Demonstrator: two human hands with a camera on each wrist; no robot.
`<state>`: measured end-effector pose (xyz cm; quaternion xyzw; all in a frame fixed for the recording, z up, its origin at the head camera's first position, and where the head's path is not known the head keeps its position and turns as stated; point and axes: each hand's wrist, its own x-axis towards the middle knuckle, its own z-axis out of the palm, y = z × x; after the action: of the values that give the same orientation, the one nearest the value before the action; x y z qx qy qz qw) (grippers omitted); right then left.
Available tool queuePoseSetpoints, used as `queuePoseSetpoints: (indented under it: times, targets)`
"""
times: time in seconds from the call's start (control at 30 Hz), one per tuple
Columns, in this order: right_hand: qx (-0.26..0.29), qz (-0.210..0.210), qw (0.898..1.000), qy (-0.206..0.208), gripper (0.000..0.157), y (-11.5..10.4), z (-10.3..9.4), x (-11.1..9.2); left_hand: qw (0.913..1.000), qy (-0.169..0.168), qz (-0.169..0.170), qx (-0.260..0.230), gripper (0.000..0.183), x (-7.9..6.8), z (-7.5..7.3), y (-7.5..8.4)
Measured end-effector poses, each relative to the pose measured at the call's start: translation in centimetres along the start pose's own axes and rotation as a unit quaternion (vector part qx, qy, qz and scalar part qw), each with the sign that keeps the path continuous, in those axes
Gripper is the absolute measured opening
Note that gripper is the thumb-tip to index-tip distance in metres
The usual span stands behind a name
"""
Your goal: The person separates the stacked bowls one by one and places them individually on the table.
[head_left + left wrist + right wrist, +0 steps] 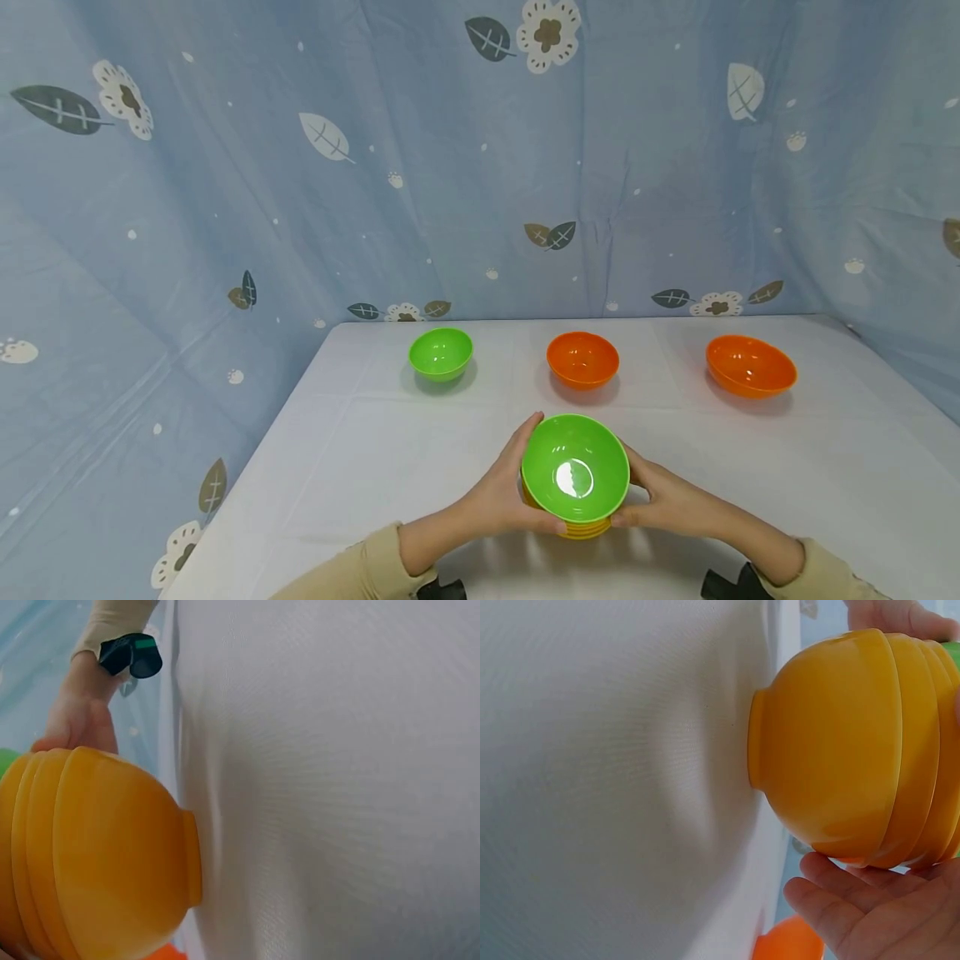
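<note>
White cloth [360,467] bears three far bowls: left green bowl [441,354], middle orange bowl [582,360], right orange bowl [751,367]. Near centre, the left hand [498,500] and right hand [666,498] grip several stacked yellow bowls [840,742], one top green bowl [576,467] nested inside.

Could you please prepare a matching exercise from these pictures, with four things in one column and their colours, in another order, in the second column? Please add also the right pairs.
Things:
1. Lower stacked bowls
2. Rightmost bowl in the head view
3. Stack's top bowl
4. Tablecloth

Colours:
A. Orange
B. White
C. Yellow
D. Green

Right pairs: 1-C, 2-A, 3-D, 4-B
</note>
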<state>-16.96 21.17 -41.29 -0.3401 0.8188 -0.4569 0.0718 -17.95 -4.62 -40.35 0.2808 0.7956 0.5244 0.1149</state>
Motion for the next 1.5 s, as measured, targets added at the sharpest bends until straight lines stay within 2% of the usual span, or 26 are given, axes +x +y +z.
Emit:
queuePoseSetpoints:
  times: [0.2, 0.5, 0.77, 1.07, 1.3, 1.5]
  targets:
    - [0.000, 0.001, 1.000, -0.002, 0.096, -0.03, -0.06, 0.00, 0.9998, 0.013, 0.012, 0.009, 0.118, 0.11, 0.14, 0.05]
    - [-0.001, -0.006, 1.000, -0.002, 0.096, 0.03, 0.00, 0.04, 0.9977, 0.022, 0.014, 0.063, 0.117, -0.12, 0.25, 0.11]
    - [0.001, -0.014, 1.000, -0.005, 0.096, 0.14, 0.02, 0.08, 0.9936, 0.024, 0.034, 0.105, 0.112, -0.27, 0.07, 0.20]
    - [0.008, -0.005, 1.000, -0.007, 0.095, -0.07, 0.05, 0.12, 0.9933, 0.019, 0.030, 0.110, 0.111, -0.34, -0.17, 0.49]
    - [0.004, -0.014, 1.000, -0.009, 0.094, -0.07, 0.06, 0.15, 0.9929, 0.017, 0.023, 0.115, 0.110, -0.34, -0.36, 0.75]
    - [-0.003, 0.001, 1.000, -0.008, 0.094, -0.16, 0.04, 0.10, 0.9921, 0.020, 0.020, 0.122, 0.111, -0.23, -0.50, 0.88]
